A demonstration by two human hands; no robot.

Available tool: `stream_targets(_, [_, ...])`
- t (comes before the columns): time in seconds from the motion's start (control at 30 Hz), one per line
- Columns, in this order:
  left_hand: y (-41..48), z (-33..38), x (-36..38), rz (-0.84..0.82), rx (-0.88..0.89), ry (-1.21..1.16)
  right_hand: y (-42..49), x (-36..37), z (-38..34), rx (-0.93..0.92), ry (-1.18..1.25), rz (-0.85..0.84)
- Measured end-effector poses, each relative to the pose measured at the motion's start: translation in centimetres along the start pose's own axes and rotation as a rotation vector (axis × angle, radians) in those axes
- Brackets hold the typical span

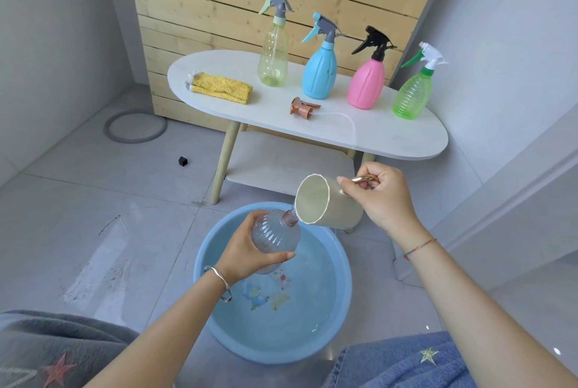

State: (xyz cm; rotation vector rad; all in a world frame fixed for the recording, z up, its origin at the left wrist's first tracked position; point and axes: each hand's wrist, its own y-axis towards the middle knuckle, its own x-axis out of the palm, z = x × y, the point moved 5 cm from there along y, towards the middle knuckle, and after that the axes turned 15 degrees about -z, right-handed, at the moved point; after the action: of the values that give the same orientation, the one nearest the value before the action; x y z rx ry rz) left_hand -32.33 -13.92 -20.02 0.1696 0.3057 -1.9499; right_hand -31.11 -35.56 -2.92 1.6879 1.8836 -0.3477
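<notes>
Left hand (247,250) grips the bottle (275,236) round its belly, fingers and thumb wrapped on it, neck tipped up and right so the mouth meets the cup (325,203). Right hand (383,197) holds the cup by its handle, fingers curled through it and thumb pressed on the wall. The cup is tilted, lip at the bottle's neck; touching or just beside, can't tell. This reads as filling the bottle from the cup, though no stream is visible.

Both are held in the air over the far side of the basin (219,334), which sits on the floor with water in it, so spills likely fall back in. The spray head (301,106) lies unscrewed on the surface (391,137), tube trailing right, off so the neck is free. Four sprayers (319,75) stand capped in a row behind it. A cloth (222,87) lies at the left end, probably for wiping.
</notes>
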Motion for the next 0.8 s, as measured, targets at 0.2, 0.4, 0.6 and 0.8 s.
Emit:
stream_targets(0.2, [0.03,-0.29,0.23,0.006,-0.009,-0.009,0.10,-0.09,-0.18,-0.019,-0.061,0.013])
stream_targets(0.4, [-0.05,-0.32,0.32,0.008,-0.013,-0.020,0.22,-0.11,-0.26,-0.043,-0.085,0.019])
stream_targets(0.6, [-0.07,-0.54,0.48,-0.020,-0.023,-0.022,0.02,0.07,-0.62,-0.055,-0.113,0.017])
stream_targets(0.8, [-0.15,-0.64,0.70,-0.033,-0.029,-0.023,-0.11,0.19,-0.86,-0.062,-0.126,0.003])
